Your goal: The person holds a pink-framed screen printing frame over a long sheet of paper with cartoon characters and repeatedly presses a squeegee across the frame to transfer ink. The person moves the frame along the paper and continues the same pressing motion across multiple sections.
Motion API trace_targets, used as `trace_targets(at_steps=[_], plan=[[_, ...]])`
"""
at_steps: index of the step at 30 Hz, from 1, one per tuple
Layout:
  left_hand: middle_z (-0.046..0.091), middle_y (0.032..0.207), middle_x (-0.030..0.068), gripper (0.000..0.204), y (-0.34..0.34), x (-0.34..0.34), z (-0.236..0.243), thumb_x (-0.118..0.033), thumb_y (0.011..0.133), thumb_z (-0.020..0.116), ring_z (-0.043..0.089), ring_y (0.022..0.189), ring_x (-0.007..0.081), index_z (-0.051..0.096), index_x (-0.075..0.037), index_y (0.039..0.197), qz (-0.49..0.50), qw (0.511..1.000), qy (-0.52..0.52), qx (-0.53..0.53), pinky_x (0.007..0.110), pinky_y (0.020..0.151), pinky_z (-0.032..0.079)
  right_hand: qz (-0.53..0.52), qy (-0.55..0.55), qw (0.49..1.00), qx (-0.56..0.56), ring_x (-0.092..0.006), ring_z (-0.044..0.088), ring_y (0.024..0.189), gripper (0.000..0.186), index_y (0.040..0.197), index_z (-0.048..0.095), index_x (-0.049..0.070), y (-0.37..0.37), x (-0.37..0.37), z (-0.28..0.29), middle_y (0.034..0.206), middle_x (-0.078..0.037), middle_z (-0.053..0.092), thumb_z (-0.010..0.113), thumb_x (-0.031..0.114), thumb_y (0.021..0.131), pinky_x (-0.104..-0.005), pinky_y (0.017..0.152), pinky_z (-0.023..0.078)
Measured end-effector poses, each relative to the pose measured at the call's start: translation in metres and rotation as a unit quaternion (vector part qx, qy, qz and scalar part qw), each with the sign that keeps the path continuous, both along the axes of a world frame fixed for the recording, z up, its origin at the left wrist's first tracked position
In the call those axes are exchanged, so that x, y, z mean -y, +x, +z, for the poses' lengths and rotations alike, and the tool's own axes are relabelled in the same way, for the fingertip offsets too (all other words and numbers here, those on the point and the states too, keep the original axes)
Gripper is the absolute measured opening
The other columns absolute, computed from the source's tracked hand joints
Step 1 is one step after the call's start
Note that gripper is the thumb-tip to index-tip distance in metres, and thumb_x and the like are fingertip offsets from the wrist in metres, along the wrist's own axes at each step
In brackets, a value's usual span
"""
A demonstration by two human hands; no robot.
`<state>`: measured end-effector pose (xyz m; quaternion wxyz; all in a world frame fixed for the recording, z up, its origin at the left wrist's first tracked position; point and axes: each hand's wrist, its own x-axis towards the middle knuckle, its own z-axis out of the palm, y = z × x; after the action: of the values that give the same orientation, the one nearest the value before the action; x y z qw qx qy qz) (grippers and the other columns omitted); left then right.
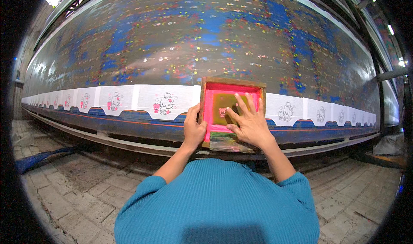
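Note:
My left hand [194, 128] grips the left side of a wooden screen frame [232, 81] on the long table. The frame has pink ink along its inner edges around an olive-yellow mesh with a small cartoon figure. My right hand [248, 123] is over the mesh with fingers spread, apparently touching it. A painted board forms the frame's near part [228, 144]. White cut fabric pieces [146, 95] with cartoon cat outlines run in a row to either side; several on the left have pink details, while those on the right [284, 104] show grey outlines.
The long, paint-spattered grey and blue table [155, 46] spans the view, with a metal rail [120, 143] along its near edge. Below are a brick floor [69, 192], a blue cloth [43, 158] at left and a grey sack [389, 145] at right. Metal beams stand at right.

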<state>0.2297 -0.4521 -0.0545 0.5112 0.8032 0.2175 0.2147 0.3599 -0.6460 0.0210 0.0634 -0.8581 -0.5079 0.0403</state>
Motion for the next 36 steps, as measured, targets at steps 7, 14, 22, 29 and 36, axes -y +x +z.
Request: trace_targets(at_steps=[7, 14, 22, 29, 36], plan=[[0.061, 0.127, 0.0246, 0.056, 0.0, -0.001, -0.006, 0.008, 0.075, 0.059, 0.06, 0.122, 0.0384, 0.057, 0.009, 0.131, 0.007, 1.0, 0.015, 0.008, 0.041, 0.107, 0.047, 0.027, -0.077, 0.997, -0.01, -0.0395, 0.008, 0.157, 0.062, 0.147, 0.056, 0.028, 0.013, -0.02, -0.021, 0.17, -0.012, 0.019, 0.04, 0.065, 0.099, -0.0723, 0.119, 0.005], [0.063, 0.121, 0.0213, 0.058, 0.001, 0.0, -0.007, 0.006, 0.073, 0.06, 0.061, 0.117, 0.0347, 0.059, 0.005, 0.131, 0.018, 0.999, 0.021, 0.019, 0.039, 0.104, 0.046, 0.037, -0.103, 0.993, -0.035, -0.0398, 0.008, 0.157, 0.061, 0.146, 0.056, 0.029, 0.015, -0.02, -0.02, 0.171, -0.012, 0.016, 0.044, 0.065, 0.098, -0.0722, 0.119, 0.008], [0.061, 0.124, 0.0235, 0.057, 0.001, 0.0, -0.003, 0.007, 0.074, 0.06, 0.06, 0.12, 0.0368, 0.057, 0.007, 0.131, 0.011, 1.0, 0.02, 0.017, 0.04, 0.106, 0.046, 0.055, -0.103, 0.993, -0.019, -0.0399, 0.008, 0.157, 0.063, 0.146, 0.057, 0.03, 0.018, -0.02, -0.014, 0.17, -0.013, 0.017, 0.049, 0.066, 0.095, -0.0721, 0.118, 0.01], [0.061, 0.124, 0.0238, 0.056, 0.001, 0.001, -0.001, 0.007, 0.075, 0.059, 0.06, 0.12, 0.0376, 0.057, 0.008, 0.131, 0.012, 1.0, 0.017, 0.022, 0.041, 0.105, 0.047, 0.076, -0.114, 0.99, -0.027, -0.0406, 0.01, 0.156, 0.065, 0.144, 0.059, 0.029, 0.017, -0.02, -0.018, 0.169, -0.013, 0.02, 0.054, 0.067, 0.092, -0.0718, 0.118, 0.014], [0.062, 0.123, 0.0236, 0.055, 0.001, 0.001, -0.001, 0.007, 0.075, 0.059, 0.061, 0.119, 0.0373, 0.057, 0.008, 0.131, 0.016, 1.0, 0.02, 0.012, 0.04, 0.104, 0.048, -0.037, -0.034, 0.998, 0.049, -0.0419, 0.013, 0.155, 0.064, 0.15, 0.051, 0.03, 0.045, -0.014, 0.0, 0.169, -0.015, 0.02, 0.06, 0.057, 0.093, -0.0716, 0.117, 0.018]])
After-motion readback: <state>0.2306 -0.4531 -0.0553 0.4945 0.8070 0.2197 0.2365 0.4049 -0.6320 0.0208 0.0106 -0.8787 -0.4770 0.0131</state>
